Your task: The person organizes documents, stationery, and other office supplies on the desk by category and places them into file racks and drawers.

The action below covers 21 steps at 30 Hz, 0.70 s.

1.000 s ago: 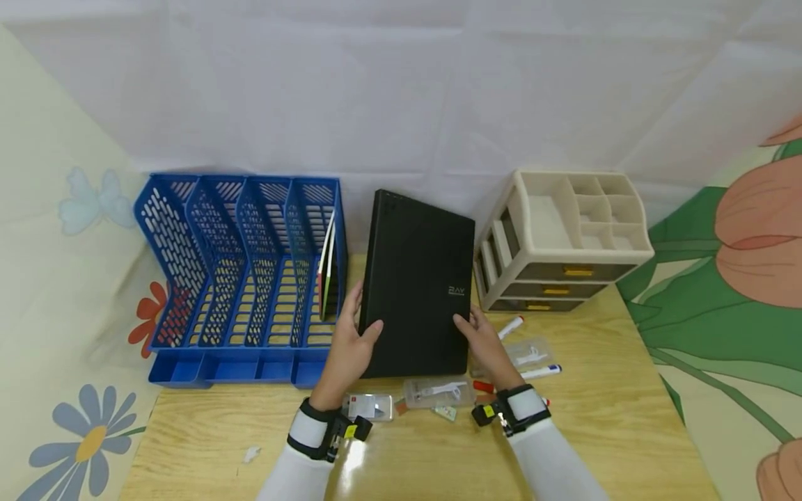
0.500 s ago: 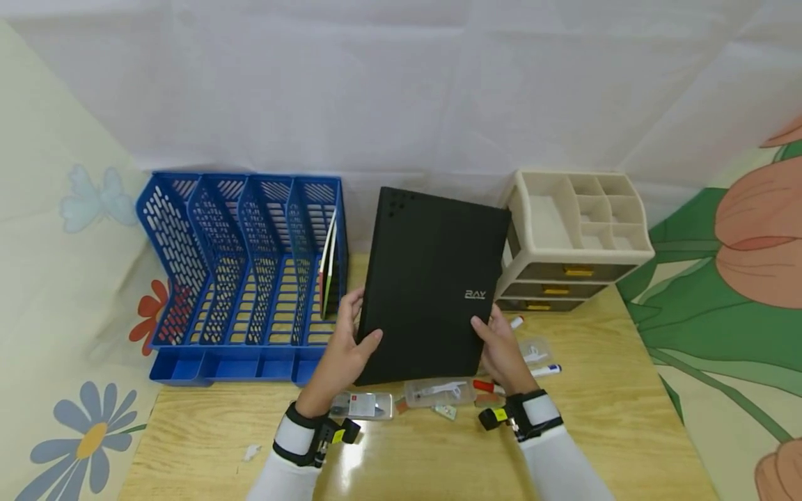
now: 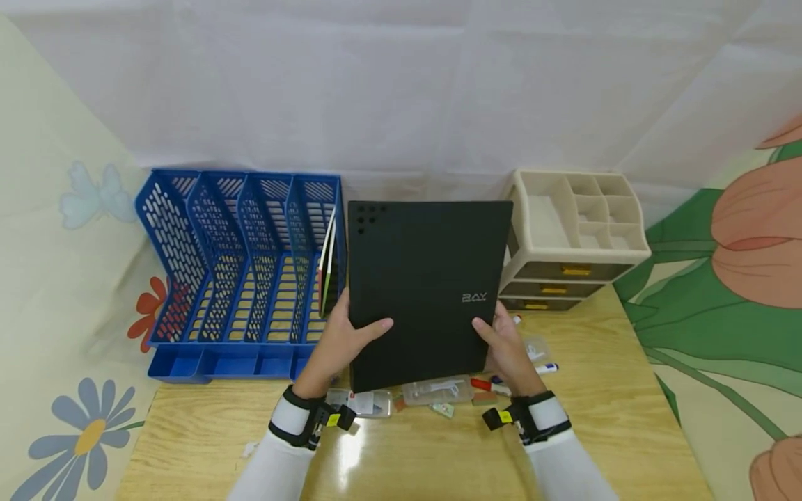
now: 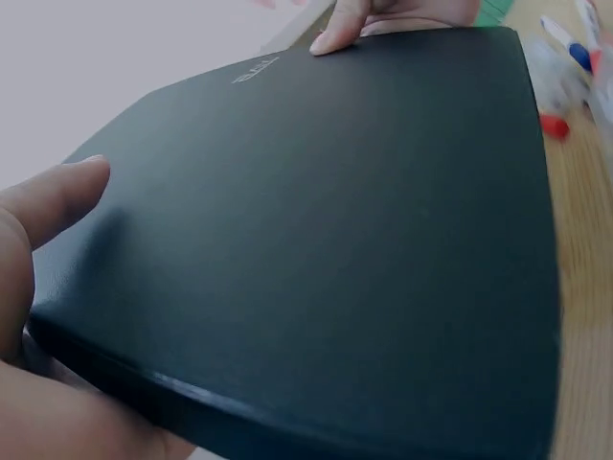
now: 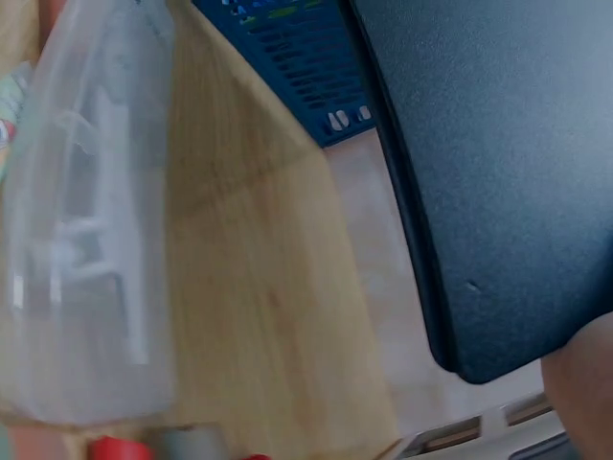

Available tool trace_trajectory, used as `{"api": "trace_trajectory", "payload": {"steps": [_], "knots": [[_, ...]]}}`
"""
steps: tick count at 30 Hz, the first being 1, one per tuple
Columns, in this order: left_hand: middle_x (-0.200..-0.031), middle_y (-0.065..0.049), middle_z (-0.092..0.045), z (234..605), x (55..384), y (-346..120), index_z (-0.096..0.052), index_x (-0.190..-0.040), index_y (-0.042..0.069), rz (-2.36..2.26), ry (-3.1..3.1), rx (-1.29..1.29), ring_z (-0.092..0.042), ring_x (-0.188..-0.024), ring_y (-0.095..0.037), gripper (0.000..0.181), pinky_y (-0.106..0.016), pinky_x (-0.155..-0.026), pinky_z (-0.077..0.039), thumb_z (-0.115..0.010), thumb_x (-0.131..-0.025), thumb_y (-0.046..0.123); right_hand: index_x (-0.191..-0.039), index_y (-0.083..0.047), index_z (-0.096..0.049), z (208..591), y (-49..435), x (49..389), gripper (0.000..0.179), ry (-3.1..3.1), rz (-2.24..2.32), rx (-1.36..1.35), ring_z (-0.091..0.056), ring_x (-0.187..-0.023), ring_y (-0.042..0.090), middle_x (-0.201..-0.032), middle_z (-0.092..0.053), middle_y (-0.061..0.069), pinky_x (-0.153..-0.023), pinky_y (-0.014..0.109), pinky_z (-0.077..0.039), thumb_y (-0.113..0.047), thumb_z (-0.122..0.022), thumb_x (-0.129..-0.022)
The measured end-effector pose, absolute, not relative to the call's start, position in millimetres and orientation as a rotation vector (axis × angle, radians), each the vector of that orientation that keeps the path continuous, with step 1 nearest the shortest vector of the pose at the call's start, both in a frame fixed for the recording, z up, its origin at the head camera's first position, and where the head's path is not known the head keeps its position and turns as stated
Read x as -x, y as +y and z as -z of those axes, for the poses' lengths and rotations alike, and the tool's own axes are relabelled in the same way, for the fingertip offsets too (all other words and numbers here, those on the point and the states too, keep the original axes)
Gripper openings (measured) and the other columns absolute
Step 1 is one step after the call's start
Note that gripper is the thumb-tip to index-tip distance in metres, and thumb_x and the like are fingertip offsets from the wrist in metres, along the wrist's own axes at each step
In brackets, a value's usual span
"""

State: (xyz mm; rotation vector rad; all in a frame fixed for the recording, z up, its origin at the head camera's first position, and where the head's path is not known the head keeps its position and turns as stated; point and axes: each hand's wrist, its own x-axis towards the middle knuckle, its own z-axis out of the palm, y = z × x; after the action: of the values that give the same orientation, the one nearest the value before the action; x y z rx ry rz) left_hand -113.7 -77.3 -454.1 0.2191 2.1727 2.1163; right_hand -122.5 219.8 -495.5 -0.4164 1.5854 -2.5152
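Note:
Both hands hold a black folder (image 3: 426, 292) with a silver "RAY" mark, raised above the table and tilted so its cover faces up at me. My left hand (image 3: 341, 341) grips its left edge, the thumb lying across the cover. At the opposite edge my right hand (image 3: 506, 351) does the same, its thumb below the lettering. The thick spine side of the folder (image 4: 316, 230) shows close up in the left wrist view. In the right wrist view the folder's back corner (image 5: 479, 316) shows beside part of a finger. The fingers beneath the folder are mostly hidden.
A blue file rack (image 3: 175, 376) stands left, with thin booklets (image 3: 327, 271) in its right slot. To the right is a cream drawer unit (image 3: 532, 252). Clear plastic cases (image 3: 432, 392), a red-capped marker (image 3: 481, 384) and a blue-capped marker (image 3: 548, 368) lie around the hands.
The folder has turned from a slant to nearly straight and lies flatter to my view, its whole cover showing. The hands have moved a little further apart with it, still gripping.

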Motion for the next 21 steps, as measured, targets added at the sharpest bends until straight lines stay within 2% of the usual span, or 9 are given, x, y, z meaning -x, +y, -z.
{"api": "trace_trajectory", "payload": {"steps": [3, 6, 10, 13, 15, 17, 19, 21], "knots": [[-0.134, -0.012, -0.058, 455, 115, -79, -0.045, -0.141, 0.018, -2.18, 2.091, -0.21, -0.06, -0.114, -0.027, 0.068, -0.048, -0.094, -0.053, -0.077, -0.082, 0.023, -0.141, -0.006, -0.04, 489, 218, 123, 0.043, 1.651, 2.491, 0.43, -0.066, -0.104, 0.017, -0.125, -0.064, 0.002, -0.081, 0.03, -0.059, 0.007, -0.04, -0.1], [-0.127, -0.016, -0.063, 458, 114, -82, -0.054, -0.132, 0.011, -2.25, 2.006, -0.155, -0.065, -0.108, -0.028, 0.058, -0.045, -0.09, -0.056, -0.078, -0.081, 0.02, -0.141, -0.003, -0.04, 484, 215, 123, 0.043, 1.809, 2.406, 0.412, -0.066, -0.104, 0.015, -0.123, -0.065, -0.002, -0.08, 0.027, -0.059, 0.003, -0.046, -0.099], [-0.122, -0.021, -0.065, 460, 111, -88, -0.058, -0.126, 0.004, -2.302, 1.958, -0.09, -0.067, -0.102, -0.029, 0.053, -0.042, -0.086, -0.058, -0.079, -0.08, 0.018, -0.142, 0.002, -0.04, 480, 212, 122, 0.047, 2.07, 2.199, 0.365, -0.065, -0.104, 0.011, -0.122, -0.065, -0.006, -0.08, 0.024, -0.058, -0.006, -0.054, -0.098], [-0.12, -0.02, -0.066, 461, 108, -94, -0.061, -0.124, 0.004, -2.274, 1.997, -0.084, -0.067, -0.102, -0.028, 0.051, -0.042, -0.085, -0.058, -0.08, -0.079, 0.019, -0.142, 0.001, -0.043, 478, 212, 121, 0.049, 2.234, 2.007, 0.325, -0.065, -0.103, 0.009, -0.125, -0.064, 0.005, -0.076, 0.024, -0.058, -0.015, -0.057, -0.098], [-0.121, -0.019, -0.067, 462, 106, -100, -0.061, -0.124, 0.005, -2.243, 2.038, -0.131, -0.067, -0.103, -0.027, 0.051, -0.041, -0.086, -0.058, -0.079, -0.079, 0.021, -0.143, -0.001, -0.045, 479, 214, 120, 0.049, 2.335, 1.872, 0.335, -0.062, -0.105, 0.006, -0.128, -0.063, 0.015, -0.078, 0.021, -0.056, -0.019, -0.056, -0.098], [-0.122, -0.02, -0.067, 463, 104, -106, -0.061, -0.125, 0.005, -2.234, 2.045, -0.194, -0.067, -0.103, -0.027, 0.05, -0.041, -0.085, -0.058, -0.078, -0.081, 0.019, -0.14, 0.0, -0.048, 481, 216, 118, 0.047, 2.425, 1.76, 0.356, -0.061, -0.099, 0.006, -0.123, -0.063, 0.024, -0.072, 0.022, -0.054, -0.02, -0.056, -0.099], [-0.123, -0.023, -0.066, 464, 103, -113, -0.06, -0.127, 0.002, -2.239, 2.031, -0.271, -0.067, -0.103, -0.028, 0.048, -0.04, -0.083, -0.059, -0.075, -0.083, 0.016, -0.139, 0.002, -0.049, 483, 218, 117, 0.044, 2.475, 1.687, 0.397, -0.06, -0.103, 0.009, -0.124, -0.062, 0.026, -0.078, 0.021, -0.052, -0.018, -0.053, -0.1], [-0.123, -0.026, -0.065, 464, 103, -119, -0.058, -0.127, 0.0, -2.244, 2.033, -0.31, -0.068, -0.102, -0.029, 0.047, -0.039, -0.082, -0.059, -0.074, -0.085, 0.011, -0.137, 0.004, -0.049, 484, 219, 116, 0.042, 2.498, 1.651, 0.432, -0.059, -0.108, 0.015, -0.126, -0.061, 0.026, -0.085, 0.028, -0.053, -0.017, -0.051, -0.101]]}}
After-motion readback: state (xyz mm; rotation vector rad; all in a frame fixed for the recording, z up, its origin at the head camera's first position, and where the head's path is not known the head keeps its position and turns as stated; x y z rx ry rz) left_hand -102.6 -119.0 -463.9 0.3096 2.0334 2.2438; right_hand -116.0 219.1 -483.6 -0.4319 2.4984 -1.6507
